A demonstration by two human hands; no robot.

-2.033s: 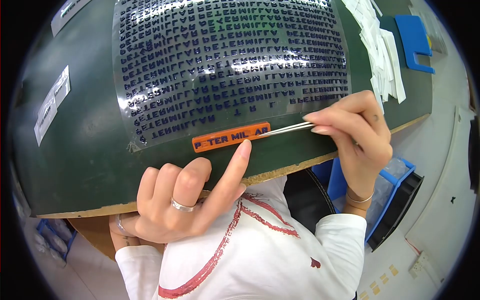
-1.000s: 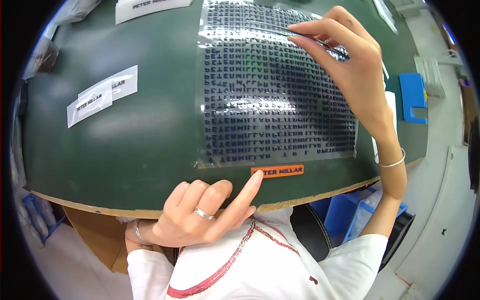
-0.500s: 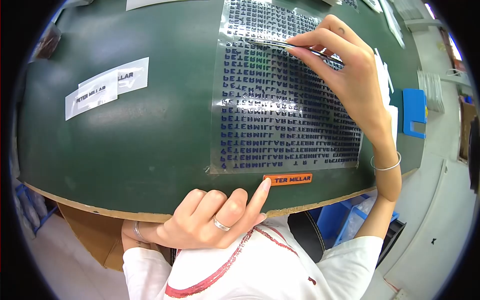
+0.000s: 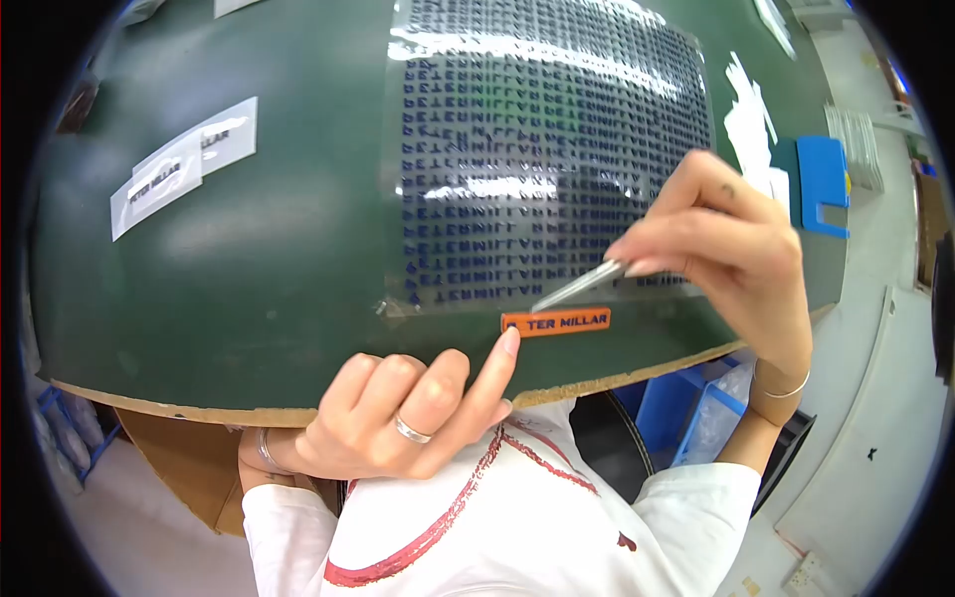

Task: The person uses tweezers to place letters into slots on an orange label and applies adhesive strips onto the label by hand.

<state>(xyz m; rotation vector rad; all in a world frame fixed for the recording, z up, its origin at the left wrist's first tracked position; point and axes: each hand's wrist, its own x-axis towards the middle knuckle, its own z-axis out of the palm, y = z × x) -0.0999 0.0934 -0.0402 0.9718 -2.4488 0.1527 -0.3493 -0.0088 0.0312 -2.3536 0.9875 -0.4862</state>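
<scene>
An orange bar lies near the table's front edge, with dark letters reading "TER MILLAR" and part of a letter at its left end. The index fingertip of my left hand rests on that left end; its thumb is apart and the other fingers are curled, with nothing held. My right hand pinches metal tweezers, whose tips are just above the bar's upper edge. Behind the bar lies a clear sheet with rows of dark mirrored letters. Whether the tweezer tips hold a letter is too small to tell.
Two overlapping white labels lie at the left of the green table. White paper strips and a blue plastic piece are on the right. A blue bin stands below the table's edge.
My right hand has come down from the upper part of the sheet to the bar, with the tweezers still held. My left fingertip stays on the bar. The whole view has shifted slightly.
</scene>
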